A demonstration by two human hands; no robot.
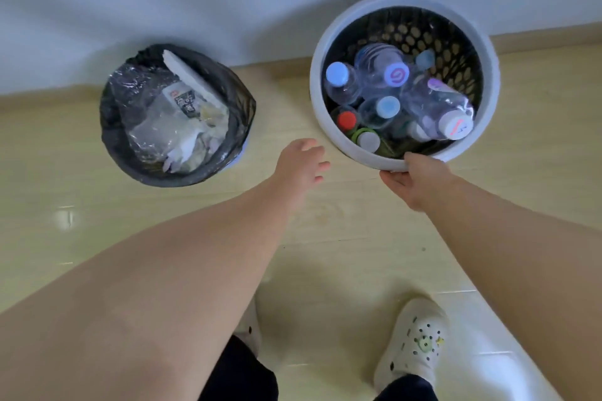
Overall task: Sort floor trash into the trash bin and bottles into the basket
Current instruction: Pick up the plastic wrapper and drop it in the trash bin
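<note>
A round basket (316,88) with a white rim and black mesh wall stands on the floor at the right, by the wall. Several clear plastic bottles (381,75) with coloured caps lie inside it. My right hand (413,177) grips the basket's near rim, thumb over the top edge. To the left stands a trash bin (110,140) lined with a black bag, filled with crumpled plastic, paper and a white foam strip (189,73). My left hand (303,161) hovers between bin and basket, fingers loosely curled, holding nothing.
A grey wall runs along the back with a wooden skirting line. The floor is pale wood planks. My two feet in white clogs (413,342) stand at the bottom of the view.
</note>
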